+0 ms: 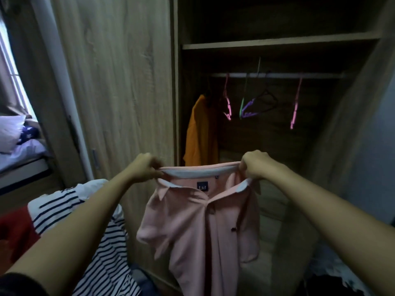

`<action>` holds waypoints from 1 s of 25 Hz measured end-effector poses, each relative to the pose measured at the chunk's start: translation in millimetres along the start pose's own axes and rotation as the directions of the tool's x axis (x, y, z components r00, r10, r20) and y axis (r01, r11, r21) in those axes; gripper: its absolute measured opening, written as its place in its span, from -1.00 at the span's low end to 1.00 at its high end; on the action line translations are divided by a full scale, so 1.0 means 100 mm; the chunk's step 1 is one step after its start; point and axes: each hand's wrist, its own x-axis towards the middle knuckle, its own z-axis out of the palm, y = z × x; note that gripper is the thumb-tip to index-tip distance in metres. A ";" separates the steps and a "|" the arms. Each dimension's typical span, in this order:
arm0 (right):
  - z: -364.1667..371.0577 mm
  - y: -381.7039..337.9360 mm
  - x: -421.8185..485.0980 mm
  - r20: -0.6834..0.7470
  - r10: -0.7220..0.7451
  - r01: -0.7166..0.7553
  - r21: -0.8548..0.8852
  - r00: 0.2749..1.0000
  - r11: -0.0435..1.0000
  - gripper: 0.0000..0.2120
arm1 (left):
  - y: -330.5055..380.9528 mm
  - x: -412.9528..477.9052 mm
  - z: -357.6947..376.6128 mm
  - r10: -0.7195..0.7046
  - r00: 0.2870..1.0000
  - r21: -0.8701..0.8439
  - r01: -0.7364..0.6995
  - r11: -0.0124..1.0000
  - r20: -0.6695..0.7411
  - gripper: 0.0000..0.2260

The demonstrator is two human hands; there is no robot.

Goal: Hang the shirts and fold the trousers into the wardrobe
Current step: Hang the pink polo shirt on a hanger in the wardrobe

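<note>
A pink polo shirt (198,229) with a white-lined collar hangs in front of me, stretched by the collar between both hands. My left hand (143,167) pinches the collar's left end and my right hand (255,165) grips its right end. Behind it stands the open wardrobe (277,43), dark inside. An orange shirt (201,133) hangs at the left of the rail (277,75). Several empty hangers hang from the rail: a pink one (227,105), a green and purple pair (248,107), a dark one (268,99) and another pink one (296,107).
A striped navy-and-white shirt (104,248) lies in a pile at lower left beside a red garment (15,229). The closed wardrobe door (119,92) fills the left centre. A bed with pillows (15,142) sits by the window at far left.
</note>
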 end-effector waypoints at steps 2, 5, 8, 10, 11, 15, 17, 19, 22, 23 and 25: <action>-0.03 0.05 -0.02 -0.004 0.000 0.000 0.069 1.000 0.998 -0.72 | 0.10 0.05 -0.02 0.001 0.990 -0.084 -0.012 0.996 -0.138 -0.79; -0.04 0.11 0.01 -0.073 -0.002 0.014 0.171 0.997 0.985 -0.72 | 0.31 0.07 -0.01 0.018 0.898 -0.110 -0.073 0.991 -0.440 -0.76; -0.01 0.11 -0.06 -0.066 0.020 -0.007 0.195 0.998 0.981 -0.74 | 0.47 -0.03 0.14 0.057 0.853 0.137 0.017 0.990 -0.519 -0.86; -0.06 0.14 -0.09 -0.134 0.057 -0.033 0.174 0.989 0.984 -0.72 | 0.56 -0.04 0.10 0.008 0.806 0.138 0.091 0.986 -0.592 -0.86; -0.09 0.17 -0.11 -0.181 0.086 -0.055 0.174 0.980 0.983 -0.70 | 0.63 -0.02 0.07 -0.029 0.804 0.126 0.129 0.984 -0.595 -0.83; -0.02 0.24 -0.16 -0.131 0.127 -0.100 0.196 0.983 0.975 -0.61 | 0.93 0.01 0.21 -0.195 0.950 0.182 0.242 0.953 -0.245 -0.36; 0.03 0.32 -0.17 -0.076 0.152 -0.135 0.195 0.985 0.971 -0.68 | 0.93 0.07 0.21 -0.243 0.947 0.264 0.295 0.919 -0.211 -0.47; 0.00 0.44 -0.17 -0.068 0.209 -0.187 0.243 0.975 0.952 -0.78 | 0.87 0.16 0.12 -0.284 0.918 0.272 0.358 0.893 -0.276 -0.66; -0.03 0.57 -0.18 -0.105 0.227 -0.176 0.359 0.968 0.917 -0.85 | 0.90 0.22 0.15 -0.223 0.930 0.239 0.297 0.924 -0.293 -0.77; -0.05 0.57 -0.18 -0.134 0.213 -0.150 0.372 0.968 0.916 -0.82 | 0.94 0.24 0.19 -0.163 0.938 0.243 0.243 0.939 -0.307 -0.77; -0.09 0.58 -0.18 -0.193 0.188 -0.108 0.362 0.963 0.926 -0.75 | 1.00 0.31 0.28 -0.061 0.950 0.272 0.148 0.951 -0.306 -0.77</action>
